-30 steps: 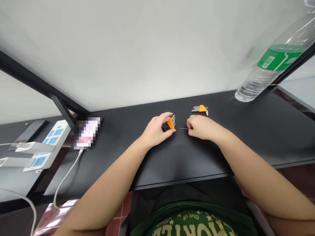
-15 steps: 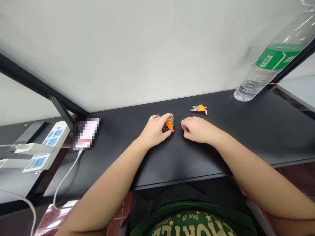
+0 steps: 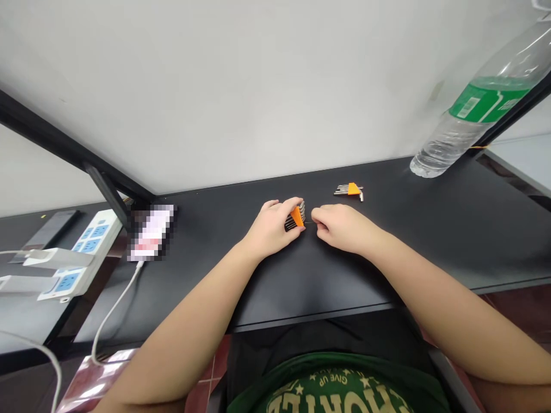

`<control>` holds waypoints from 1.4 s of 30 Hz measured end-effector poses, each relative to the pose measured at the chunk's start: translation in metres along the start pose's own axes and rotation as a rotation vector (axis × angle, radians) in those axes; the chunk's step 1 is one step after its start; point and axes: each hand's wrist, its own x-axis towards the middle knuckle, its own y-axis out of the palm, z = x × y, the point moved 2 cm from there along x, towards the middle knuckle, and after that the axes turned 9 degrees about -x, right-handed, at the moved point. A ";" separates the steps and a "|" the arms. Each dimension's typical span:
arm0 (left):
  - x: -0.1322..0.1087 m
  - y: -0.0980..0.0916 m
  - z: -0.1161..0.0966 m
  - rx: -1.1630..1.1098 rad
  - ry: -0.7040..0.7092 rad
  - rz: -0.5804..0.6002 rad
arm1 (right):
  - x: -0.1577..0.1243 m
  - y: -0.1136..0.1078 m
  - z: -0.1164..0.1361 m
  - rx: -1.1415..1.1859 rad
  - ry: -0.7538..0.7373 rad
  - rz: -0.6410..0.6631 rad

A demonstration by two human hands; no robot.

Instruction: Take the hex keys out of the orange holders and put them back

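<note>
My left hand (image 3: pixel 272 228) grips an orange hex key holder (image 3: pixel 297 217) between thumb and fingers, a little above or on the black desk. Several metal hex keys sit in it, their bent ends to the right and their long shafts toward my palm. Just to the right, my right hand (image 3: pixel 338 225) is closed in a pinch on a very thin hex key (image 3: pixel 309 222), whose tip points left at the holder; most of it is hidden by the fingers. A second orange holder with hex keys (image 3: pixel 353 189) lies on the desk behind my right hand.
At the back right stands a large water bottle with a green label (image 3: pixel 486 103). To the left lie a blurred-out phone (image 3: pixel 152 232) on a white cable, and a power strip (image 3: pixel 88 252) with chargers plugged in. A wall (image 3: pixel 275 86) rises behind the black desk (image 3: pixel 206 212).
My right hand has moved slightly left, bringing the thin hex key's tip up to the orange holder. The left hand has stayed almost in place.
</note>
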 end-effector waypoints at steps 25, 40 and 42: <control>-0.001 0.001 0.003 0.017 -0.010 0.019 | -0.005 -0.009 0.000 -0.027 -0.087 -0.002; -0.002 -0.002 -0.003 -0.131 -0.033 -0.069 | 0.005 0.002 0.001 0.240 -0.076 -0.114; -0.002 -0.001 -0.005 -0.154 -0.019 -0.055 | 0.008 0.005 0.002 0.186 0.007 -0.082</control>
